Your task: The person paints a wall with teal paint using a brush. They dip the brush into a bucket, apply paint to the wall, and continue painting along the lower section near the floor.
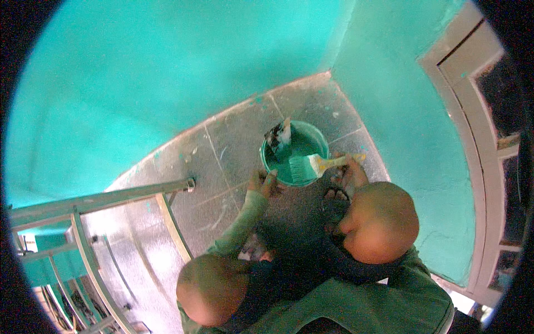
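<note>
A round bucket (326, 142) with green paint (306, 144) stands on the tiled floor in front of me. My right hand (351, 171) is closed on the yellowish handle of a wide paintbrush (319, 165), whose paint-covered bristles lie over the bucket's opening. My left hand (263, 183) is at the near left rim of the bucket, fingers on or close to the rim; its exact grip is unclear. A dark and whitish object (280, 135), not clearly identifiable, rests at the bucket's upper left rim.
Turquoise walls (167, 75) meet in a corner beyond the bucket. A ladder-like frame (125, 198) reaches in from the left over the grey floor tiles (212, 154), which bear paint spots. A framed door or window (463, 125) is at the right.
</note>
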The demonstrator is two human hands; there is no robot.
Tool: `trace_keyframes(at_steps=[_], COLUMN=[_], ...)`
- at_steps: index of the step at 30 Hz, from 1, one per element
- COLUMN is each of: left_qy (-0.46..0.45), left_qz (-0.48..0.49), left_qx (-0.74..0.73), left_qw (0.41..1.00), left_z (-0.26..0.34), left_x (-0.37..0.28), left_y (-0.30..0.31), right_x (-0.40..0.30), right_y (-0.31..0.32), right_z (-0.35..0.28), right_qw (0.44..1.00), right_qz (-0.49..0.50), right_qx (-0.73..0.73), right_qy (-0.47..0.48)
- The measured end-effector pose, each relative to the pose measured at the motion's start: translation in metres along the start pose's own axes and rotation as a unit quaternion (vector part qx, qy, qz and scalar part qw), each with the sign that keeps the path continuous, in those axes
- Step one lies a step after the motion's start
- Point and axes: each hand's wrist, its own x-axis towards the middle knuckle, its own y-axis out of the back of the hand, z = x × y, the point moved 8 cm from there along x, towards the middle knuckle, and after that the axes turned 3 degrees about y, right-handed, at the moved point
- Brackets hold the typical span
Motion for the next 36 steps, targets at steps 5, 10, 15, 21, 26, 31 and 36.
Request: trace_keyframes(at_steps=[5, 10, 15, 21, 26, 31, 36], left_qy=[0.02, -0.022, -0.016, -0.186, -0.068, -0.039, -0.009], left_qz=[-0.021, -0.038, -0.033, 0.048, 0.024, 0.031, 0.013], left_qx=[0.043, 0.085, 0.008, 0.229, 0.048, -0.015, -0.054], left_qw=[0.999, 0.995, 0.999, 0.954, 0.996, 0.999, 0.998], left_z=[-0.017, -0.01, 0.005, -0.047, -0.033, -0.005, -0.007], left_x=[0.018, 0.022, 0.014, 0.07, 0.032, 0.002, -0.007], left_y=[0.01, 0.007, 0.004, 0.049, 0.047, 0.066, 0.06], right_x=[-0.016, -0.039, -0.068, -0.073, -0.059, -0.029, 0.003], right_y=[-0.019, -0.036, -0.057, -0.098, -0.1, -0.1, -0.071], right_z=[0.004, 0.01, 0.018, 0.016, 0.013, 0.026, 0.037], right_qw=[0.996, 0.997, 0.98, 0.918, 0.895, 0.915, 0.948], right_qz=[-0.056, -0.073, -0.096, -0.133, -0.131, -0.162, -0.172], right_qx=[0.074, 0.006, -0.173, -0.372, -0.427, -0.363, -0.256], right_qy=[0.014, -0.007, -0.028, -0.022, -0.009, 0.062, 0.081])
